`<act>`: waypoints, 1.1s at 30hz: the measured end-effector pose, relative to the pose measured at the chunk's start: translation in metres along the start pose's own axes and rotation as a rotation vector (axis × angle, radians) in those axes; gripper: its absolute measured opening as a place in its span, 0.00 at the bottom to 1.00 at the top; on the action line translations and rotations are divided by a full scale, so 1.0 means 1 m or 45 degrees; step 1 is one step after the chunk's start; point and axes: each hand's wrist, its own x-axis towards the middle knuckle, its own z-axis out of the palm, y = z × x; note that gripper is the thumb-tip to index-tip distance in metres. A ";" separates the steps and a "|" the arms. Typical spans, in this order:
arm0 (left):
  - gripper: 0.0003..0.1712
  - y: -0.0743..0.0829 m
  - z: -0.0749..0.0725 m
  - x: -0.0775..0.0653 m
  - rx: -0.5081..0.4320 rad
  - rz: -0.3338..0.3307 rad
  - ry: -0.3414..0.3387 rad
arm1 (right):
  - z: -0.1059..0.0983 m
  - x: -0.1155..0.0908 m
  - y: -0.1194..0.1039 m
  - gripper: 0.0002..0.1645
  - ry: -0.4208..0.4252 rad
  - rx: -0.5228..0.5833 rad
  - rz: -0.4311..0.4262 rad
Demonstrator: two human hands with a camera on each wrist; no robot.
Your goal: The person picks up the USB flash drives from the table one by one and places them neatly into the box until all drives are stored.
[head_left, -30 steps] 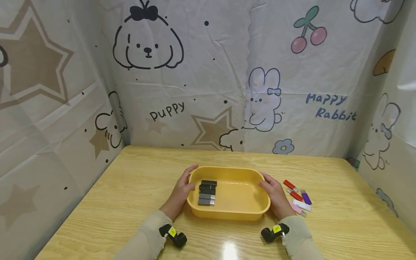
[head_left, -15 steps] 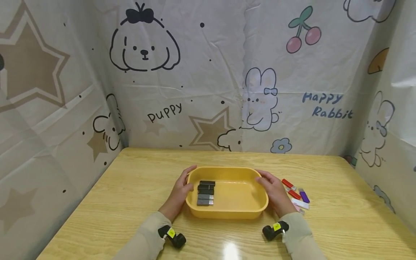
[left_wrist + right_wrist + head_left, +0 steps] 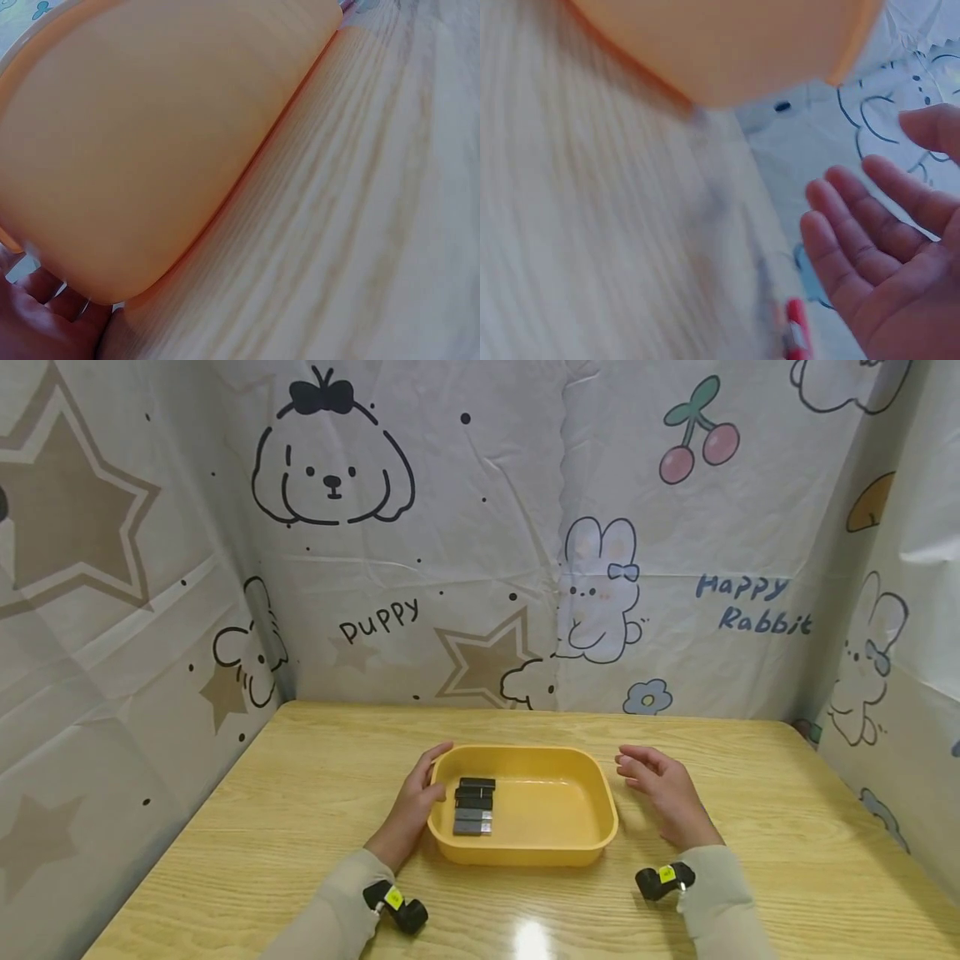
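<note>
A yellow plastic tray rests on the table, and in the left wrist view its long wall fills the upper left. My left hand grips its left end, thumb over the rim and fingers outside. Inside, near that end, several USB sticks lie in a column: black ones at the back, grey ones in front. My right hand is held off the tray's right end, holding nothing, its fingers loosely extended. Below it in the right wrist view lies a red USB stick; the head view shows no loose sticks, the hand covering that spot.
The wood-grain table extends on both sides of the tray. Behind it and at the sides hang pale cloth sheets printed with cartoon animals. A black wrist camera sits on the left sleeve and another on the right.
My right hand has let go of the tray and moved right, over the loose USB sticks, which it now hides from the head camera. The left hand stays on the tray.
</note>
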 end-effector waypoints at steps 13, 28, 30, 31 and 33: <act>0.40 0.001 -0.001 0.000 0.026 -0.001 0.006 | -0.029 -0.010 -0.012 0.26 0.014 -0.788 0.046; 0.40 -0.008 -0.005 0.005 -0.034 0.015 -0.035 | -0.039 -0.024 -0.022 0.16 0.103 -1.037 0.351; 0.40 -0.014 -0.006 0.007 -0.026 0.006 -0.011 | -0.039 -0.025 -0.023 0.16 0.102 -1.039 0.377; 0.40 -0.017 -0.006 0.008 -0.016 0.008 0.000 | -0.038 -0.026 -0.022 0.16 0.102 -1.045 0.385; 0.40 -0.021 -0.007 0.010 0.000 0.018 0.017 | -0.038 -0.026 -0.021 0.16 0.102 -1.047 0.394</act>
